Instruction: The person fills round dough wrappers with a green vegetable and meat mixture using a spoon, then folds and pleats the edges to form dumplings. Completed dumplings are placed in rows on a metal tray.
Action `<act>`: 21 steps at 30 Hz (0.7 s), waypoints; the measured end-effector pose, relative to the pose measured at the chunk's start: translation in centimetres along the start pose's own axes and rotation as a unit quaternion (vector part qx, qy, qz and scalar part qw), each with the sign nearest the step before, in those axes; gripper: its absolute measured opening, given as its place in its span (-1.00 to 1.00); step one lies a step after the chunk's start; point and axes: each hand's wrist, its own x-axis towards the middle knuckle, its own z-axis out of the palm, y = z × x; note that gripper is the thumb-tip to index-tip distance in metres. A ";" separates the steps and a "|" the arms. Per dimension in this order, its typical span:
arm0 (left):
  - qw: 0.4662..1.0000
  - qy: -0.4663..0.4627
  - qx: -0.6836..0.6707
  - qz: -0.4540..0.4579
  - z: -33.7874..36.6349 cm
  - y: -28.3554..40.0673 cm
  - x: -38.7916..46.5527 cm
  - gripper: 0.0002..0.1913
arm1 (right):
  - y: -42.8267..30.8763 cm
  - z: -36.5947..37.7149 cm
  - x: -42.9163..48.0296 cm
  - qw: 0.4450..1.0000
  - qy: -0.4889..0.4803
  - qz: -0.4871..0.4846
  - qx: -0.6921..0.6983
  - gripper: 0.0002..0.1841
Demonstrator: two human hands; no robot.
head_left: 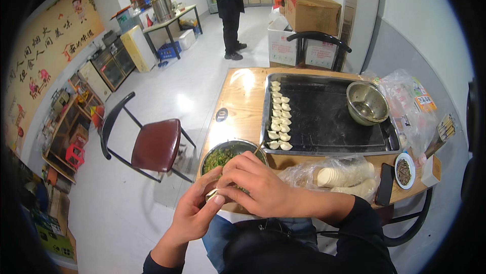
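Note:
Between the fingertips of my left hand (195, 207) and my right hand (260, 186) is a small pale dumpling wrapper (211, 194), partly folded and largely hidden by the fingers. Just beyond my hands stands a metal bowl (237, 141) holding chopped green filling (218, 159). A thin utensil handle (259, 147) leans at its right side. Two columns of folded dumplings (281, 116) line the left part of a dark metal tray (319, 118). Stacked round wrappers (338, 175) lie in a clear plastic bag (300, 175) right of my hands.
A steel mixing bowl (358, 116) rests on the tray's right side. Farther right are a phone (385, 185), a white dish (398, 183) of dark seeds and a chopstick holder (438, 139). A chair (157, 145) stands left of the table (239, 95); a person (229, 12) stands beyond.

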 end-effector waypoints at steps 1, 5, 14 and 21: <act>0.999 0.001 -0.031 0.012 0.0 -0.2 0.1 -0.38 | 0.1 -0.1 0.0 1.000 0.018 -0.010 0.006 -0.89; 0.996 0.018 -0.058 0.068 0.8 -2.2 0.7 -0.34 | 0.3 -0.3 -0.3 0.996 0.066 0.004 0.056 -0.87; 0.991 0.080 -0.068 0.078 3.6 -3.3 1.6 -0.40 | 0.1 -0.7 -1.7 0.981 0.082 0.123 0.123 -0.89; 0.987 0.094 -0.059 0.116 4.2 -3.4 1.3 -0.52 | 0.6 -1.0 -2.8 0.986 0.114 0.048 0.111 -0.87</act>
